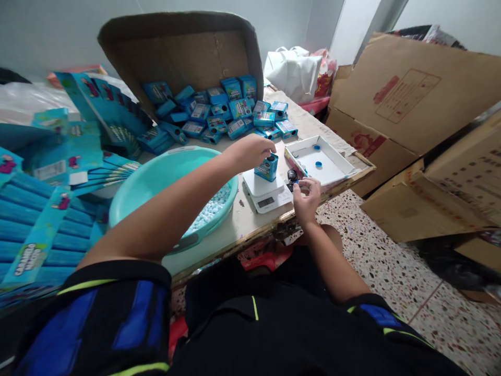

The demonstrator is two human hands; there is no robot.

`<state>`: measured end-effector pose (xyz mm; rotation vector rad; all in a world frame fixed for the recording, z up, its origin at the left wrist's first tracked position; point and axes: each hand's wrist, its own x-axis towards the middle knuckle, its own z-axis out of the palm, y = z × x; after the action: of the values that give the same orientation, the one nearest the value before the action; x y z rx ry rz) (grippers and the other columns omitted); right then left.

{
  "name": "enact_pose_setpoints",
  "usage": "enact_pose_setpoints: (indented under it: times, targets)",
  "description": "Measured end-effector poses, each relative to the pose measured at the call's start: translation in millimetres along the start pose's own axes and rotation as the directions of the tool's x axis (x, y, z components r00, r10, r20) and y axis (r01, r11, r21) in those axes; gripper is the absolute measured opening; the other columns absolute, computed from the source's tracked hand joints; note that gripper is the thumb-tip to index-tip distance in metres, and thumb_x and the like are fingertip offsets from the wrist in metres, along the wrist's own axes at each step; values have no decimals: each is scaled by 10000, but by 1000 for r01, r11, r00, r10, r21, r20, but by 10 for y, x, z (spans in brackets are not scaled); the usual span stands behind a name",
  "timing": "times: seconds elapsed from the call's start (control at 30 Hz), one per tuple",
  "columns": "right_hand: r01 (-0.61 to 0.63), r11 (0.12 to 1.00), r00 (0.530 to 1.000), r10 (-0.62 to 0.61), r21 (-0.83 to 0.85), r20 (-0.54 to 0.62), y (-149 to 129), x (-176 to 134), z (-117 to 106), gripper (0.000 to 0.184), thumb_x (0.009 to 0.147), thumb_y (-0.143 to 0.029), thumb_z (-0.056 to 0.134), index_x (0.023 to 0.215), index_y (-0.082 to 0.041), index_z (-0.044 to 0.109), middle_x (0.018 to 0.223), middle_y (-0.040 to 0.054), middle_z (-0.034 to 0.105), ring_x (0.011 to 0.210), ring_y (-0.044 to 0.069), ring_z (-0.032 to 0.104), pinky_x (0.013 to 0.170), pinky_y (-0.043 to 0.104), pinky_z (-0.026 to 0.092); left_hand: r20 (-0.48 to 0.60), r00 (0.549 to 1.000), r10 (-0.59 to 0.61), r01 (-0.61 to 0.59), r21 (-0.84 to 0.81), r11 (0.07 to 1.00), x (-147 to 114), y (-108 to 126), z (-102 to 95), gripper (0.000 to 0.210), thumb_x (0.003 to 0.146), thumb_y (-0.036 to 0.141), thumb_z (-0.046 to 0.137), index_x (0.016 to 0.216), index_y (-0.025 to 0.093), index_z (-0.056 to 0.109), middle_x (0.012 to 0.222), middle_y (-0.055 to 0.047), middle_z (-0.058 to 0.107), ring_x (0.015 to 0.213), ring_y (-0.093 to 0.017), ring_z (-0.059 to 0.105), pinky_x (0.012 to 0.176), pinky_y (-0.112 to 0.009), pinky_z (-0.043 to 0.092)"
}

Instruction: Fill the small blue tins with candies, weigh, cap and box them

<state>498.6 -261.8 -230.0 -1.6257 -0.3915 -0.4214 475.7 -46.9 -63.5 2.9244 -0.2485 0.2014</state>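
Head view: small blue box point(266, 167) on white scale point(267, 191), both hands at it.
Left hand point(250, 150) fingertips bunched over box top, opening hidden beneath. Right hand point(306, 197) just right of scale, fingers pinching small blue cap point(299, 183), partly covered; dark object point(291, 175) beside fingers, unclear.

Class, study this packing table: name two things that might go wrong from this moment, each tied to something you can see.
1. The small blue box stands on the white scale with only the left hand at its top; a nudge might topple it.
2. The scale sits near the table edge, beside the right hand, which holds a small blue piece; either could slip to the floor.
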Motion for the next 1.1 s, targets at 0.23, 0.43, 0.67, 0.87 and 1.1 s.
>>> enact_pose_setpoints:
  times: [0.23, 0.43, 0.67, 0.87, 1.1]
  targets:
    - [19, 1000, 999, -18, -21, 31, -26, -7, -1, 134, 897, -329, 645, 887, -196, 662, 1063, 101, 643, 973, 194, 642, 744, 321, 598, -57, 996, -71, 78, 117, 990, -75, -10, 53, 315, 945, 231, 542, 1081, 176, 820, 1074, -104, 801, 989, -249, 717, 853, -321, 513]
    - [37, 999, 999, -36, -25, 10, -11, -7, 0, 147, 894, -337, 636, 865, -194, 657, 1001, 84, 654, 906, 183, 643, 713, 311, 578, -105, 984, -146, 140, -61, 988, -2, 19, 133, 280, 925, 220, 605, 1123, 167, 795, 1013, -94, 805, 900, -227, 714, 804, -321, 521]
    - [29, 999, 998, -27, -44, 57, 7, 1, -12, 121, 904, -321, 620, 875, -203, 634, 932, 43, 636, 806, 159, 622, 716, 313, 560, -216, 974, -68, 81, 51, 995, -401, 117, -50, 372, 991, 190, 428, 1183, 190, 746, 1246, -109, 759, 1092, -252, 705, 986, -392, 489]
    - [28, 998, 997, -24, -59, 80, 3, -9, -34, 124, 912, -332, 618, 892, -210, 632, 936, 37, 641, 807, 157, 624, 709, 308, 546, -77, 820, -567, 569, 7, 822, -1243, -469, -145, 314, 889, 493, 632, 1022, 235, 750, 1046, -84, 795, 914, -283, 692, 742, -342, 480]
    - [-32, 997, 993, 41, -75, 114, 15, -29, -58, 140, 896, -337, 638, 913, -198, 636, 887, 27, 643, 776, 163, 615, 684, 304, 508, 423, 673, -607, 607, 153, 780, -1364, -890, 204, 428, 684, 502, 760, 962, 176, 761, 1049, -155, 788, 790, -267, 672, 622, -311, 411]
